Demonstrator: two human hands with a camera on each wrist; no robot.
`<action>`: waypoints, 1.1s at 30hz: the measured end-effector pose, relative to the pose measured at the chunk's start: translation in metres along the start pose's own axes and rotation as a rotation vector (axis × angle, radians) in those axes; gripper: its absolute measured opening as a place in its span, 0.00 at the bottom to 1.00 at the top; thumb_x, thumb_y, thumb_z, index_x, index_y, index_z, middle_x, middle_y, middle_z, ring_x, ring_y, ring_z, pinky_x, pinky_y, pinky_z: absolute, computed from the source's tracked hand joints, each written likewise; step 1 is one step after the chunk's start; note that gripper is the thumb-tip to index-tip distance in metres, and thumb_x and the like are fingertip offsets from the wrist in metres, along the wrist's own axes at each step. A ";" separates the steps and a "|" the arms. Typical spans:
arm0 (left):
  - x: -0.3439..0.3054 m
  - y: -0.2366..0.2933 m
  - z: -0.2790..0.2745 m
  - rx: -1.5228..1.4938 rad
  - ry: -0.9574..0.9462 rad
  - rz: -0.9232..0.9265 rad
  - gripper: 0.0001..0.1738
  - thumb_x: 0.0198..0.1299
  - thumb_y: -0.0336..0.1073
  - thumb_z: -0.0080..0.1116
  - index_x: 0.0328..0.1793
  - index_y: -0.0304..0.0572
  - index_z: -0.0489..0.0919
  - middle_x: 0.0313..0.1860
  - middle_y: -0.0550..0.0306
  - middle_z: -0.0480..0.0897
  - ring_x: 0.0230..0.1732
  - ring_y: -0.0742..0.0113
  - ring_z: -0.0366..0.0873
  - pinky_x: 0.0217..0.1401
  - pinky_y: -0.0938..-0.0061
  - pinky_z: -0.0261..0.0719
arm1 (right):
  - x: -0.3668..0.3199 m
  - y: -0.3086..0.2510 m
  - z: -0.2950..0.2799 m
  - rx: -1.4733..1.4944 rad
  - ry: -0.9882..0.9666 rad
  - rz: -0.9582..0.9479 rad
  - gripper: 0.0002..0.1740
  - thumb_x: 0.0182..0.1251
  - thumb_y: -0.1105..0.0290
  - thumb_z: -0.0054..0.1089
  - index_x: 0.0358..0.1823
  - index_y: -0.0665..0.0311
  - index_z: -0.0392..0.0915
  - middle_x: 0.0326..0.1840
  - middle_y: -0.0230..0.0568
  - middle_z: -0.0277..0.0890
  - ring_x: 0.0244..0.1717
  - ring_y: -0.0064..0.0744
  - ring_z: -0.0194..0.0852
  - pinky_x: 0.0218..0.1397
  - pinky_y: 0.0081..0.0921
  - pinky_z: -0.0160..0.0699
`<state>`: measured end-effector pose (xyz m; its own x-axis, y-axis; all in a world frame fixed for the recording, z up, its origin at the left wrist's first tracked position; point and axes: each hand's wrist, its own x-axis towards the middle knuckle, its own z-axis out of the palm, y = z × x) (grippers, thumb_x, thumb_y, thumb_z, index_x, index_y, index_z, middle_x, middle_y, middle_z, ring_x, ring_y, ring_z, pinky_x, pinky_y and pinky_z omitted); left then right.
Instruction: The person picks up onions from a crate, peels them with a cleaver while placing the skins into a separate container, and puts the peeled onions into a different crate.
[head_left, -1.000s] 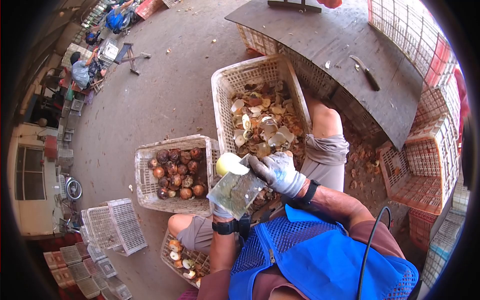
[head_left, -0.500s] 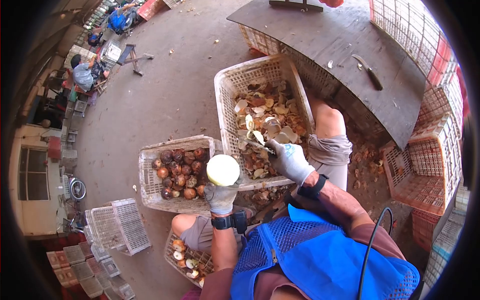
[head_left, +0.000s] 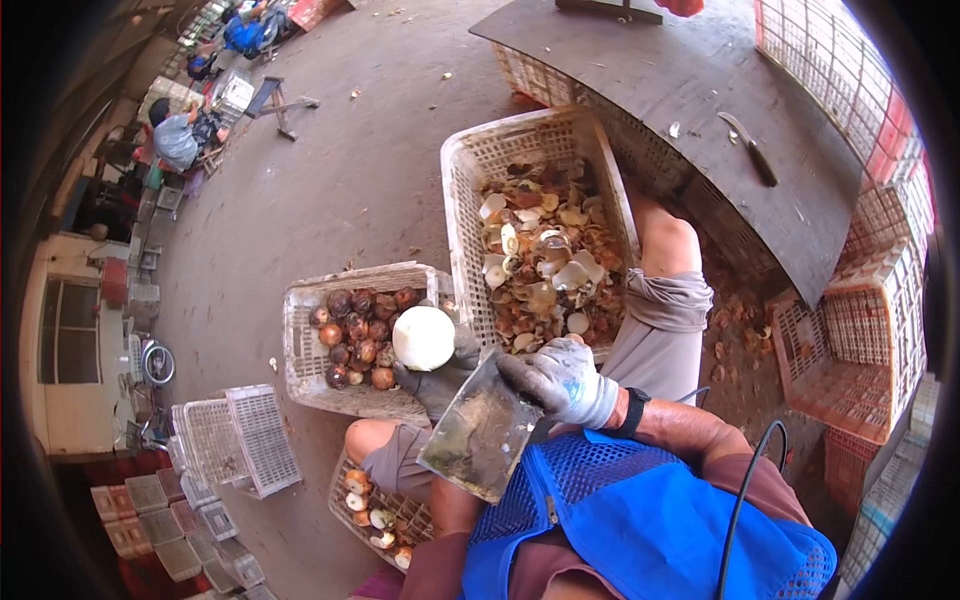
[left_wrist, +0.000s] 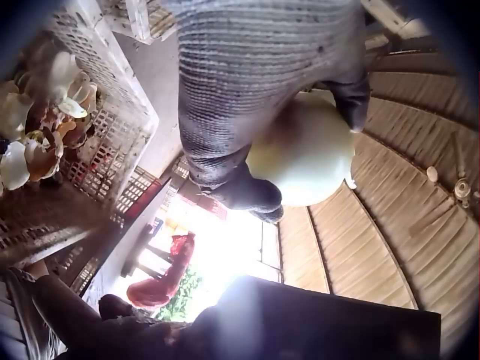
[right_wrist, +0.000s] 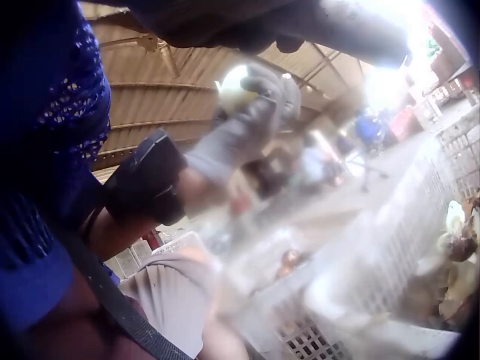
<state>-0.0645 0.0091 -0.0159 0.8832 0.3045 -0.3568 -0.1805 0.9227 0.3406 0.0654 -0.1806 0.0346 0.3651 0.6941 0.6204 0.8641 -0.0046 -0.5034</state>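
Observation:
A round, pale peeled onion (head_left: 423, 338) sits in the grip of my gloved left hand (head_left: 432, 385), above the edge of the crate of brown onions (head_left: 355, 330). In the left wrist view the fingers and thumb curl round the onion (left_wrist: 311, 165). My gloved right hand (head_left: 568, 383) grips a cleaver, its handle hidden in the fist. The broad, stained blade (head_left: 480, 425) points down and left, just below and right of the onion, and covers part of my left wrist. Ahead of the hands stands a crate of peelings (head_left: 462, 215).
A knife (head_left: 752, 150) lies on the grey board (head_left: 640, 60) at the upper right. Partly peeled onions (head_left: 382, 520) fill a low crate beside my left leg. Stacked crates (head_left: 240, 440) stand at left and more crates (head_left: 850, 330) at right. People sit in the far background.
The cleaver was over the onion, swung out above the peelings with a piece of peel on it, and is now back beside the onion. The onion has moved slightly left and looks whiter.

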 end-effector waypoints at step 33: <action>-0.650 0.191 -0.123 -0.095 0.695 2.088 0.36 0.54 0.69 0.61 0.55 0.46 0.78 0.46 0.54 0.82 0.46 0.54 0.79 0.51 0.63 0.82 | -0.076 0.142 0.115 1.088 -0.211 1.280 0.07 0.68 0.63 0.52 0.31 0.51 0.68 0.19 0.22 0.60 0.20 0.20 0.63 0.29 0.22 0.72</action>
<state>-0.7264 0.0163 0.1743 -0.7917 0.5824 0.1843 -0.4258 -0.7425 0.5171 0.1202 -0.1509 -0.1535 0.4638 0.7150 -0.5231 -0.5814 -0.1999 -0.7887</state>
